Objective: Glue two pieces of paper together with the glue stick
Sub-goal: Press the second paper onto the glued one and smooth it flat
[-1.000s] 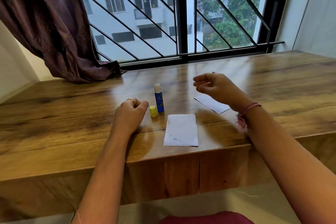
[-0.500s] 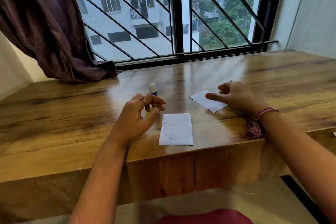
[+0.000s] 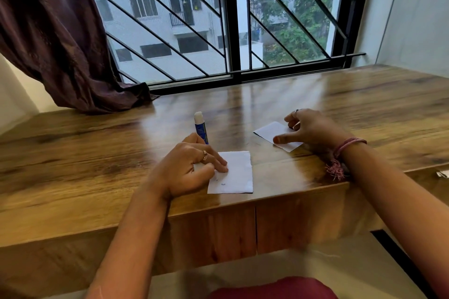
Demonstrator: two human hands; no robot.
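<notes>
Head-worn view, angled down, near desk (image 3: 364, 109)

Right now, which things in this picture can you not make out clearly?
Head view only:
- Glue stick: its base is hidden behind the left hand.
- Near paper: small marks, too blurred to read.
- Far paper: the right hand covers one edge.
</notes>
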